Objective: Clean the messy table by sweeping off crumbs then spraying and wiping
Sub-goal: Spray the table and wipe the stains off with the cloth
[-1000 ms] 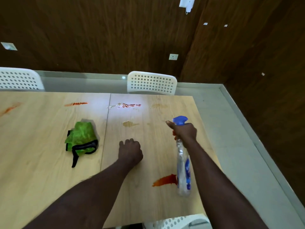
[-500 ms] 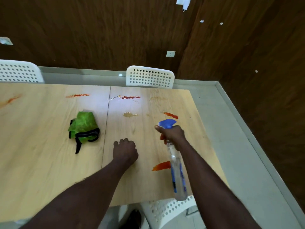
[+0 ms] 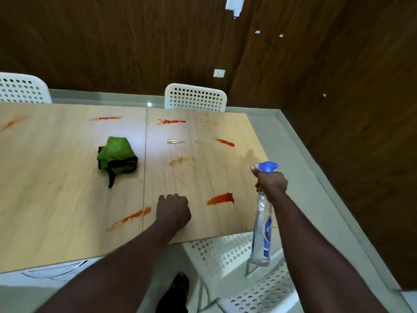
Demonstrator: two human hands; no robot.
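Note:
A light wooden table [image 3: 67, 211] carries several orange-red smears, one [image 3: 221, 198] near its front right and another [image 3: 130, 217] by the front seam. My right hand [image 3: 272, 181] grips a clear spray bottle [image 3: 261, 233] with a blue nozzle, held above the table's right edge with the nozzle pointing at the table. My left hand [image 3: 173, 210] rests as a closed fist on the table, near the front edge, holding nothing. A crumpled green cloth with black trim [image 3: 115, 158] lies on the table, to the left of and beyond my left hand.
White perforated chairs stand at the far side [image 3: 195, 98], at the far left [image 3: 22, 88] and under the near right corner [image 3: 248, 267]. Brown wood-panel walls [image 3: 338, 109] close in behind and on the right. Grey floor [image 3: 304, 177] lies to the right of the table.
My view has pulled back and the table's front edge now shows. My right hand with the bottle moved right toward the table's right edge. My left fist stays on the table.

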